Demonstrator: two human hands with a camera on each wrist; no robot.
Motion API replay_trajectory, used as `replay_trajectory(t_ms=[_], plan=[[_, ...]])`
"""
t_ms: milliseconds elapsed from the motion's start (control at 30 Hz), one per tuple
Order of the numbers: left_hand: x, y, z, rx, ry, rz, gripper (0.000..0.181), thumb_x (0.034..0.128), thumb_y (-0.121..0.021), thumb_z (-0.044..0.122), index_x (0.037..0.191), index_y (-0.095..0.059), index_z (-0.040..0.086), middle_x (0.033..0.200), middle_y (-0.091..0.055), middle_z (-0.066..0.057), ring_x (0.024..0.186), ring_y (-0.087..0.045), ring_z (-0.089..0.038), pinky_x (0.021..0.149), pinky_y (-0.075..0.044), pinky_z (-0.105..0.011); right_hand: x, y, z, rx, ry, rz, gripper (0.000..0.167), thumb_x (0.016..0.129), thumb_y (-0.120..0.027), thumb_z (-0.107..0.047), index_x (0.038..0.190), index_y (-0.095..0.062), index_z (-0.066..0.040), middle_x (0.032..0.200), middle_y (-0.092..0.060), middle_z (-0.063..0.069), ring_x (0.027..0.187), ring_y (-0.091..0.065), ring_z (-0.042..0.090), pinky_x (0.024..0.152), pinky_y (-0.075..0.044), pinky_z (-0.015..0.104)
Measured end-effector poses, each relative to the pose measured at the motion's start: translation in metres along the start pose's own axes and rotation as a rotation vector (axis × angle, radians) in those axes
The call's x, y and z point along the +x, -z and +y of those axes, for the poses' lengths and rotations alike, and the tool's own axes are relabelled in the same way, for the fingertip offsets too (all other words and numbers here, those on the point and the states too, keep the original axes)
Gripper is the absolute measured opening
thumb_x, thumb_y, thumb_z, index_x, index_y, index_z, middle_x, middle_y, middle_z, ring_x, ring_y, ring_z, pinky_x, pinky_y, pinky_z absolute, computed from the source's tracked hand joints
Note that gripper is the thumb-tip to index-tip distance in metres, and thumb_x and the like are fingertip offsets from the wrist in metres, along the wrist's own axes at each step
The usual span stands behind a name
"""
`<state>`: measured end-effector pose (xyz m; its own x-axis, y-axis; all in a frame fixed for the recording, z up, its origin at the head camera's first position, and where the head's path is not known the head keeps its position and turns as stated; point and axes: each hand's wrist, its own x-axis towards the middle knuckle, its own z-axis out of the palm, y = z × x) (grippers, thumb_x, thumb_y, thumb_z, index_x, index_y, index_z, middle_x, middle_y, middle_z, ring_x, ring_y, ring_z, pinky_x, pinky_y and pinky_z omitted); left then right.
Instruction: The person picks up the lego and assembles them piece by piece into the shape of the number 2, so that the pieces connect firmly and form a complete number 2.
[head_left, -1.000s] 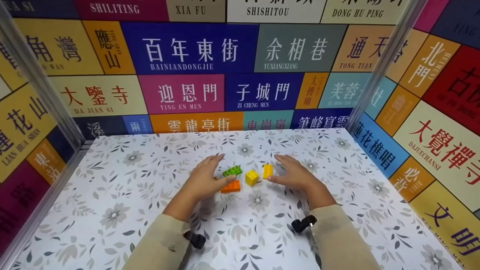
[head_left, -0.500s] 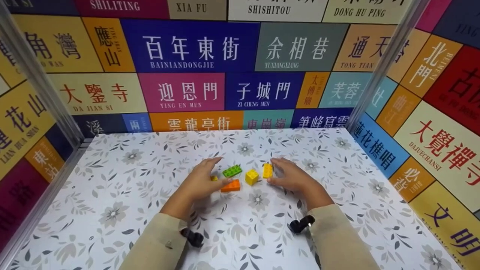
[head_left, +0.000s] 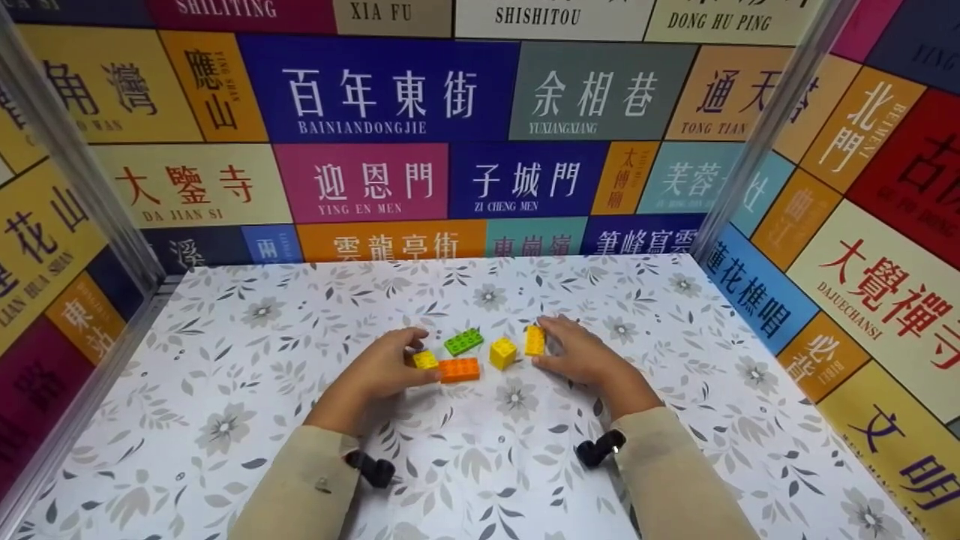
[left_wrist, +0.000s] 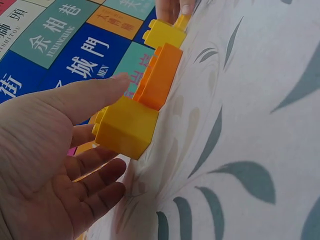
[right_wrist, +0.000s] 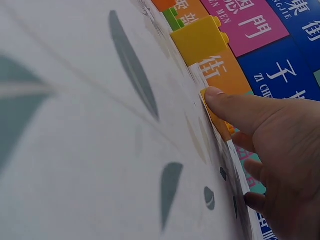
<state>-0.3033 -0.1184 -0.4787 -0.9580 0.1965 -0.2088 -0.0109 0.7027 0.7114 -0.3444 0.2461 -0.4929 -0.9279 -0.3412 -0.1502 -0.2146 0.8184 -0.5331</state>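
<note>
A white worktop (head_left: 517,465) with grey flowers fills the lower frame; near frame centre lie a yellow block (head_left: 425,361), orange brick (head_left: 459,370), green brick (head_left: 464,342), yellow cube (head_left: 502,353) and thin yellow brick (head_left: 535,341).

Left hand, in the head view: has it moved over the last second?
Yes. Judged against the green brick, the left hand has shifted to the left and slightly down in the picture.
</note>
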Motion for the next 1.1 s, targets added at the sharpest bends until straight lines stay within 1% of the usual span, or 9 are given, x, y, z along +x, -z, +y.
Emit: replay_trajectory(t_ms=[67,133,300,467,667,867,967,1100], plan=[[0.0004,0.0013,-0.0006,-0.008,0.023,-0.004,0.078,0.0851,-0.092,0.039,0.152,-0.056,0.024,0.147,-0.064,-0.002,0.129,-0.062,-0.025,0.115,-0.049,-0.050,0.0000,-0.0004,-0.0006,-0.008,0.005,0.004,0.082,0.102,-0.071,-0.043,0.170,-0.030,-0.018,0.179,-0.025,0.011,0.169,-0.012,0.038,0.135,-0.010,0.061],[0.0003,0.0022,-0.0011,-0.010,0.030,-0.009,0.074,0.0850,-0.092,0.036,0.150,-0.059,0.023,0.144,-0.065,-0.002,0.126,-0.062,-0.025,0.113,-0.050,-0.049,0.0003,-0.0006,-0.0012,-0.016,0.000,0.005,0.081,0.103,-0.070,-0.042,0.169,-0.031,-0.019,0.179,-0.025,0.011,0.168,-0.012,0.038,0.135,-0.011,0.061],[-0.0008,0.0032,-0.0024,-0.013,0.038,-0.019,0.066,0.0856,-0.092,0.032,0.144,-0.063,0.021,0.136,-0.068,-0.004,0.120,-0.063,-0.025,0.108,-0.053,-0.047,0.0015,-0.0011,-0.0019,-0.038,-0.006,0.006,0.075,0.104,-0.069,-0.039,0.168,-0.035,-0.020,0.177,-0.029,0.013,0.168,-0.015,0.040,0.134,-0.013,0.063],[-0.0014,0.0044,-0.0030,-0.018,0.052,-0.025,0.055,0.0851,-0.092,0.029,0.134,-0.068,0.023,0.123,-0.069,-0.003,0.110,-0.063,-0.024,0.097,-0.056,-0.042,0.0018,-0.0010,-0.0028,-0.034,-0.018,0.006,0.074,0.104,-0.069,-0.037,0.168,-0.036,-0.021,0.177,-0.030,0.013,0.168,-0.015,0.038,0.135,-0.013,0.062],[-0.0013,0.0050,-0.0043,-0.032,0.057,-0.032,0.045,0.0855,-0.091,0.023,0.125,-0.070,0.024,0.115,-0.069,-0.002,0.103,-0.062,-0.024,0.087,-0.056,-0.037,0.0025,-0.0006,-0.0027,-0.034,-0.026,0.017,0.074,0.103,-0.070,-0.038,0.167,-0.038,-0.020,0.176,-0.030,0.015,0.167,-0.017,0.039,0.135,-0.014,0.061],[-0.0025,0.0048,-0.0042,-0.037,0.056,-0.028,0.036,0.0866,-0.090,0.020,0.117,-0.072,0.024,0.111,-0.070,-0.002,0.101,-0.063,-0.024,0.086,-0.055,-0.037,0.0017,0.0002,-0.0023,-0.037,-0.027,0.033,0.080,0.099,-0.075,-0.041,0.166,-0.039,-0.017,0.175,-0.032,0.018,0.165,-0.022,0.041,0.134,-0.016,0.061],[-0.0029,0.0047,-0.0035,-0.035,0.061,-0.028,0.035,0.0865,-0.089,0.020,0.116,-0.072,0.025,0.111,-0.070,-0.001,0.102,-0.063,-0.024,0.087,-0.054,-0.037,0.0013,0.0003,-0.0018,-0.020,-0.034,0.043,0.080,0.098,-0.077,-0.040,0.165,-0.041,-0.016,0.174,-0.033,0.018,0.164,-0.025,0.041,0.134,-0.018,0.060],[-0.0030,0.0041,-0.0033,-0.026,0.060,-0.024,0.034,0.0865,-0.090,0.020,0.115,-0.072,0.024,0.111,-0.070,-0.001,0.100,-0.063,-0.023,0.085,-0.055,-0.037,0.0008,0.0011,-0.0021,-0.006,-0.049,0.048,0.082,0.096,-0.080,-0.041,0.165,-0.043,-0.018,0.173,-0.034,0.018,0.162,-0.029,0.041,0.133,-0.022,0.060]])
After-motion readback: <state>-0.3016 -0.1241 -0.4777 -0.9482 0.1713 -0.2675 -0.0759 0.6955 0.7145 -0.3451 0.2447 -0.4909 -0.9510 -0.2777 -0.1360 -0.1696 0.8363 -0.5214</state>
